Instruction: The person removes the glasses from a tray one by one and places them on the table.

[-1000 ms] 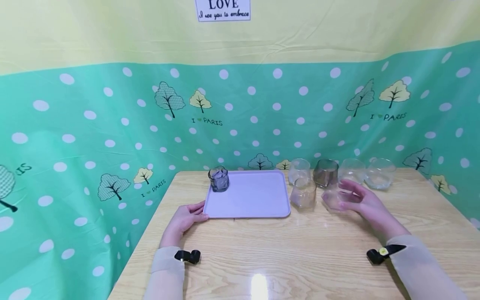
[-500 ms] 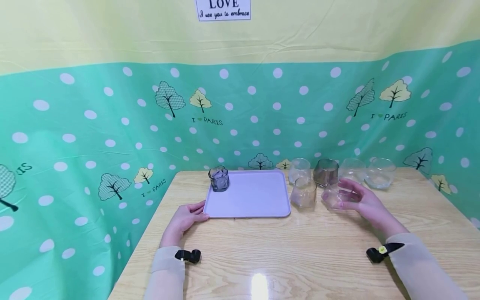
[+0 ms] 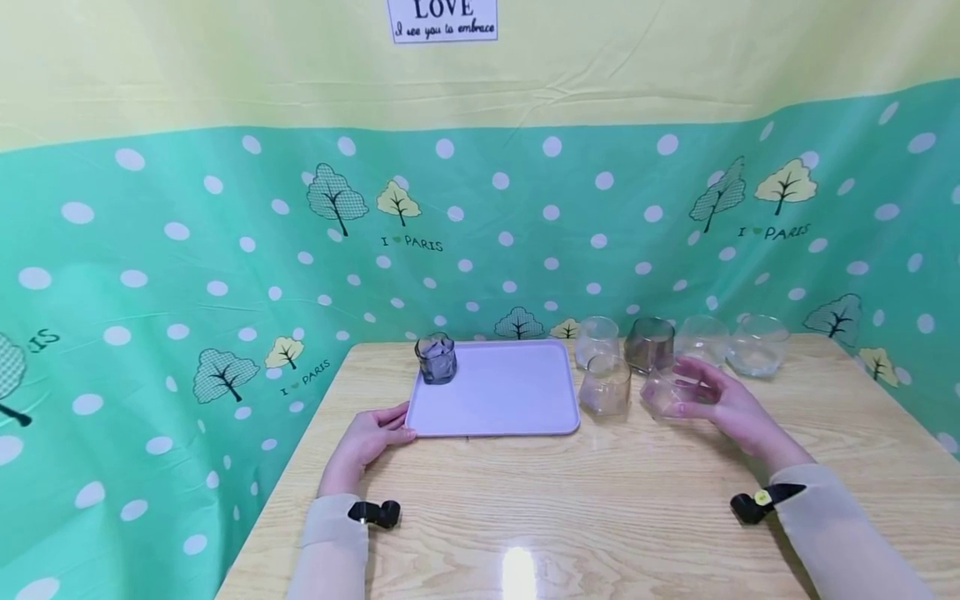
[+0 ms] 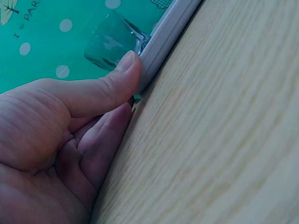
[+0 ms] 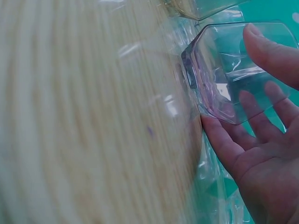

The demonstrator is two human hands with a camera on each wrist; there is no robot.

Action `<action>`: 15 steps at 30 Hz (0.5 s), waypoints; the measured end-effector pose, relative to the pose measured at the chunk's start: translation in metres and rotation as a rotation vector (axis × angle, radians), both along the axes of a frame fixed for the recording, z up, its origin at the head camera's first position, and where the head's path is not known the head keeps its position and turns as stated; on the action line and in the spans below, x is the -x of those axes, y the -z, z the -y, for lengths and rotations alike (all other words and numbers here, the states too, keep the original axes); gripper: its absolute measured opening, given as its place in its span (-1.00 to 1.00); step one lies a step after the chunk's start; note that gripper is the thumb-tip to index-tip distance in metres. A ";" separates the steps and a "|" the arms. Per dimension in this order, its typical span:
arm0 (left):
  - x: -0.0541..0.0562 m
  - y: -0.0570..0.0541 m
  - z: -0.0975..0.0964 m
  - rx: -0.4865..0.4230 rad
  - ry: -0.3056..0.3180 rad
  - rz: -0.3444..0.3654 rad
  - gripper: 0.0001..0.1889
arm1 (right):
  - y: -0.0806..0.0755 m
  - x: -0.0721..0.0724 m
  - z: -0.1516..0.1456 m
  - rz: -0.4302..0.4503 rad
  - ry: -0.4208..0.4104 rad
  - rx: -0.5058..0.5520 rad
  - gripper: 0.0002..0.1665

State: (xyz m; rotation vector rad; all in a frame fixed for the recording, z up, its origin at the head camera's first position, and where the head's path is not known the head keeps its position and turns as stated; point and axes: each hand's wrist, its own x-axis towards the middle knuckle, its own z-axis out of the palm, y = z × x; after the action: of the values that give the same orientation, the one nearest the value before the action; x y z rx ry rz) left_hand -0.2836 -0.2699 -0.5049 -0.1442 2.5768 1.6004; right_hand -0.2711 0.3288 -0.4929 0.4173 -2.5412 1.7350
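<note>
A pale lilac rectangular tray (image 3: 502, 392) lies on the wooden table. My left hand (image 3: 371, 437) holds its near left corner, with the thumb (image 4: 124, 63) against the rim and the other fingers lower down beside the edge. In the tray's far left corner stands a dark blue-grey glass (image 3: 437, 360). To the right of the tray, my right hand (image 3: 731, 408) grips a clear, faintly pink faceted glass (image 3: 663, 393) from its right side. Its thumb and fingers are on opposite sides of that glass (image 5: 224, 74), and the fingers show through the wall.
An amber-tinted glass (image 3: 606, 387) stands between the tray and the right hand's glass. Behind are a clear glass (image 3: 596, 340), a dark brown glass (image 3: 649, 346) and two more clear glasses, one a wide round glass (image 3: 757, 346). A patterned curtain (image 3: 480, 225) hangs behind the table (image 3: 585, 517).
The pink-tinted glass looked blurred a second ago and shows more sharply now. Both hands and the tray have stayed in nearly the same place.
</note>
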 end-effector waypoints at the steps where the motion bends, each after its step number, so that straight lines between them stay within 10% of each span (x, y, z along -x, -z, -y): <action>1: 0.000 0.000 0.000 0.005 0.001 -0.001 -0.30 | 0.000 0.000 0.000 0.000 0.001 -0.003 0.06; 15: -0.001 0.001 0.000 0.008 0.001 0.000 -0.29 | 0.009 0.002 -0.004 -0.012 -0.013 -0.008 0.05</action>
State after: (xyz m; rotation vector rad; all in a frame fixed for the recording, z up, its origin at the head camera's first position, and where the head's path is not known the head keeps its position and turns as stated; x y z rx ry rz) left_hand -0.2825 -0.2699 -0.5055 -0.1434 2.5830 1.5893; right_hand -0.2736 0.3331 -0.5019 0.4449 -2.5438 1.7220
